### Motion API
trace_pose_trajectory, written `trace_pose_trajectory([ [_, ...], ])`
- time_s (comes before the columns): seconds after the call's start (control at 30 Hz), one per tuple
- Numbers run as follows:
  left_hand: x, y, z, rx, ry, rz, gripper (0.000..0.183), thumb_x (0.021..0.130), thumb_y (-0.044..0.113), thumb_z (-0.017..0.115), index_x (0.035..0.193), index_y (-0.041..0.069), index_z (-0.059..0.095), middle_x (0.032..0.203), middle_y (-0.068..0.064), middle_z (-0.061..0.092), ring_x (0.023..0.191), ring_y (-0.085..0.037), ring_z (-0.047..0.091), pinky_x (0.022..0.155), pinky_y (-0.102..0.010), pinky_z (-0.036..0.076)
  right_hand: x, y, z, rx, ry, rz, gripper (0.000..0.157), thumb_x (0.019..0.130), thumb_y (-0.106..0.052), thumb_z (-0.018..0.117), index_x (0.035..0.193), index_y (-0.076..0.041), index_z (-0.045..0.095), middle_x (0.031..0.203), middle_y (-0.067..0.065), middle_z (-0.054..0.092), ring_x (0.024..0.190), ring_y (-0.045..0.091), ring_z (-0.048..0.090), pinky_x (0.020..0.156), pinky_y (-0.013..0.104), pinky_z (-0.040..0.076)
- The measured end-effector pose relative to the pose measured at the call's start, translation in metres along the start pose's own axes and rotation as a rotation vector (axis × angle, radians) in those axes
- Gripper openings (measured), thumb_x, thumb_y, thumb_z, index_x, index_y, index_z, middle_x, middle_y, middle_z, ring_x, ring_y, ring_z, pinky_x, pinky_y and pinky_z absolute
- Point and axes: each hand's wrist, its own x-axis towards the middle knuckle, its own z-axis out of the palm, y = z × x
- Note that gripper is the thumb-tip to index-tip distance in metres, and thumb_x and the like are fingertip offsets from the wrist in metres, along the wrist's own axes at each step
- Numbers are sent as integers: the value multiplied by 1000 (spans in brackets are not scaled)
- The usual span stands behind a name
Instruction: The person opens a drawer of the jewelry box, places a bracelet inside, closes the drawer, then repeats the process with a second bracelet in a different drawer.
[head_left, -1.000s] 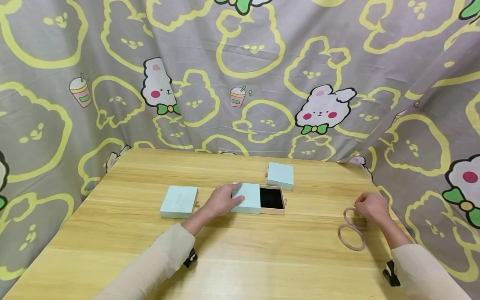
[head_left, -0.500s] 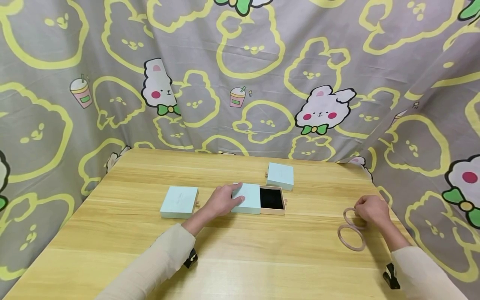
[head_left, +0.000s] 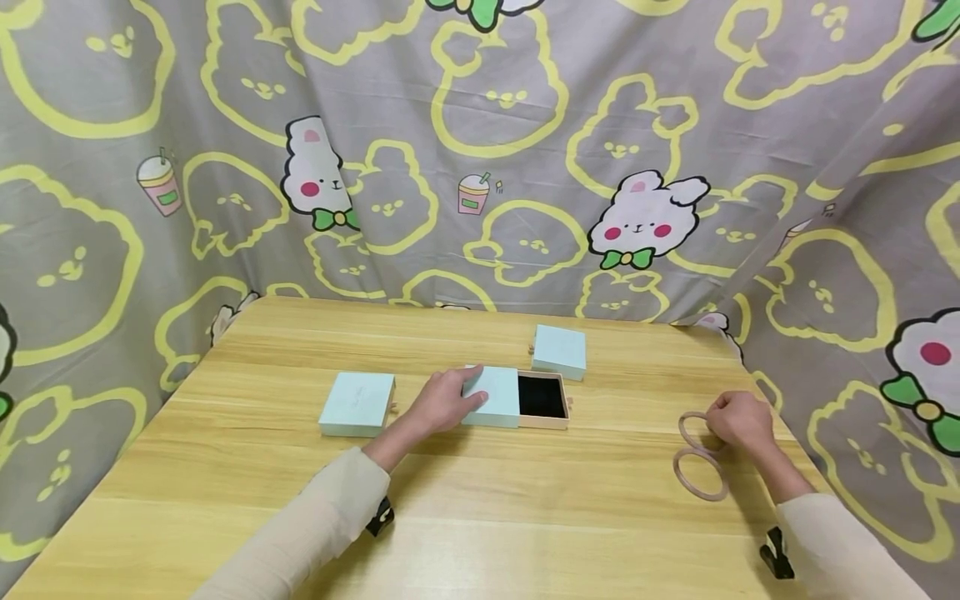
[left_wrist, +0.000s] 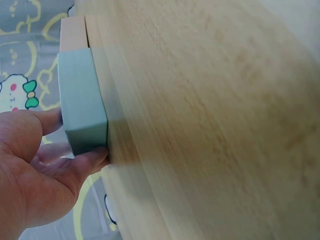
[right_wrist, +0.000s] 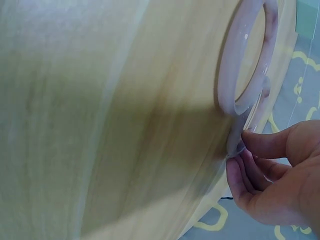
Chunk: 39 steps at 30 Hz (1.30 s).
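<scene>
Right hand (head_left: 742,421) is pinching the farther bangle (right_wrist: 234,138), grip clamped on its right edge, well right of the half-open box (head_left: 499,395) the left hand (head_left: 442,401) is clasping.

Half-open blue box (head_left: 502,397), 2 overlapping bangles (right_wrist: 231,70)

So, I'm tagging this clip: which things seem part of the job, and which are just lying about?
Apparently in use:
partly open box, gripped by the left hand
far bangle, pinched by the right hand

Lying about for now:
near bangle, not held
left closed box
back closed box
</scene>
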Motion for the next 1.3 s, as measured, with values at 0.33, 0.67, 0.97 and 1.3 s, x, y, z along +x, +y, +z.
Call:
trace_pose_trajectory([
  [0.33,-1,1,0,-7,3,1,57,101,27,64,151,6,47,112,-27,70,40,-8,23,41,-22,29,1,-8,-2,7,18,24,20,81,-7,44,74,-2,62,77,15,65,78,36,59,68,41,42],
  [0.67,-2,2,0,-5,6,3,56,101,26,64,151,6,47,137,-25,61,42,-8,23,42,-22,30,-1,-15,3,84,154,-72,14,83,-6,55,84,4,65,79,21,68,77,40,61,75,51,40],
  [0.97,-2,1,0,-8,8,11,56,101,26,64,151,6,47,133,-27,63,42,-8,22,42,-23,30,1,-16,5,101,171,-70,14,82,-5,56,85,4,66,79,22,68,76,39,61,74,50,40],
  [1.3,-2,1,-2,-8,6,6,57,101,27,64,151,6,47,152,-21,48,41,-8,23,42,-22,30,1,-22,4,119,154,-48,18,82,-5,54,87,6,68,83,25,69,78,40,62,78,51,39],
])
